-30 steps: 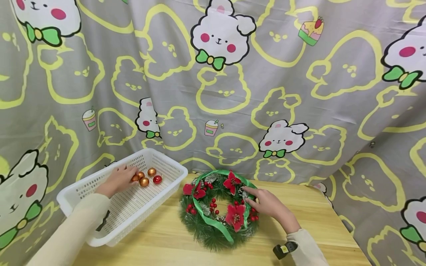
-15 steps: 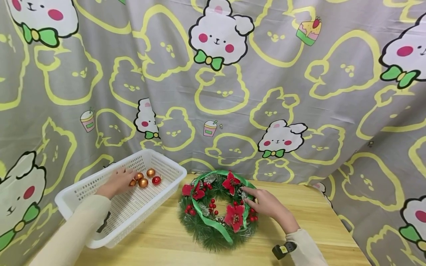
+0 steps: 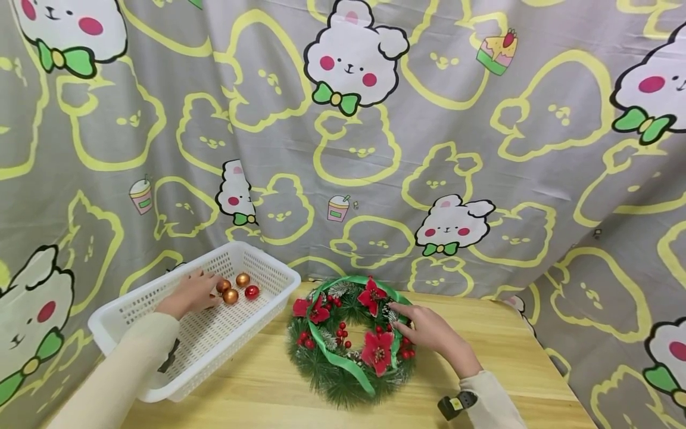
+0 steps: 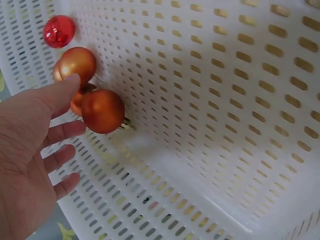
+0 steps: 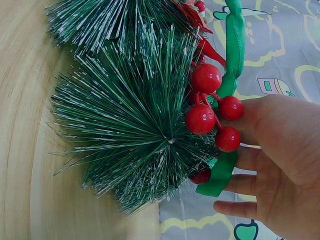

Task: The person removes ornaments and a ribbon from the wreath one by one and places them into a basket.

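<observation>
In the head view my left hand (image 3: pixel 194 293) is inside a white plastic basket (image 3: pixel 270 310). Its fingers are parted and relaxed beside several Christmas baubles. In the left wrist view the thumb overlaps a gold bauble (image 4: pixel 79 64), and a matte copper bauble (image 4: pixel 103 111) lies just past the fingertips; contact cannot be told. One shiny red bauble (image 4: pixel 59 31) sits farther off. My right hand (image 3: pixel 433 329) rests at the right side of a green Christmas wreath (image 3: pixel 343 381). In the right wrist view its fingers lie behind red berries (image 5: pixel 202 119) and a green ribbon (image 5: pixel 218 175).
A wooden table (image 3: pixel 262 393) bears the basket and the wreath. Behind it hangs a grey curtain (image 3: pixel 370 196) with cartoon animals. Red cloth flowers (image 3: pixel 377 353) decorate the wreath. A dark item (image 3: pixel 170 356) lies in the basket near the left sleeve.
My left hand's fingers have spread and drawn slightly back among the baubles; one copper bauble beside them is now largely covered by the hand. The right hand and wreath stay put.
</observation>
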Demonstrator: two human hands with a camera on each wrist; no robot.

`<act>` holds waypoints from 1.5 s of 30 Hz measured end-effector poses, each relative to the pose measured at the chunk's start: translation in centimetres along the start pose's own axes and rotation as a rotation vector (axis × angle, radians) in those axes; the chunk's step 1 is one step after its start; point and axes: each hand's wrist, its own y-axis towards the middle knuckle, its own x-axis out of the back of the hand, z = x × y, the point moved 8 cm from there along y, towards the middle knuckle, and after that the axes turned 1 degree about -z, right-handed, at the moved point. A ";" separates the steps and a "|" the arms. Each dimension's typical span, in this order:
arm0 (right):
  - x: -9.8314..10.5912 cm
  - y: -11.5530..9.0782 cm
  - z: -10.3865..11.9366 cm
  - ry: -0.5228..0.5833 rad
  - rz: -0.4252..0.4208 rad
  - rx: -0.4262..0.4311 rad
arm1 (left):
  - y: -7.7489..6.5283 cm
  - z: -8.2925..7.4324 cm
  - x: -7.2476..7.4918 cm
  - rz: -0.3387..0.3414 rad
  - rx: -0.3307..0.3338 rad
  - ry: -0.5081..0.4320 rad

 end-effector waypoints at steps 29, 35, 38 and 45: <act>-0.1 0.4 -0.1 0.072 0.050 -0.065 | 9.3 -11.8 7.4 -0.164 -0.100 -0.305; -0.4 0.5 -0.5 0.104 0.084 -0.133 | 11.5 -17.0 6.4 -0.144 -0.133 -0.450; -0.4 0.5 -0.7 0.121 0.086 -0.159 | 12.3 -19.8 5.6 -0.118 -0.164 -0.479; 0.0 0.7 -0.4 0.130 0.072 -0.149 | 13.3 -25.3 3.4 -0.004 -0.227 -0.493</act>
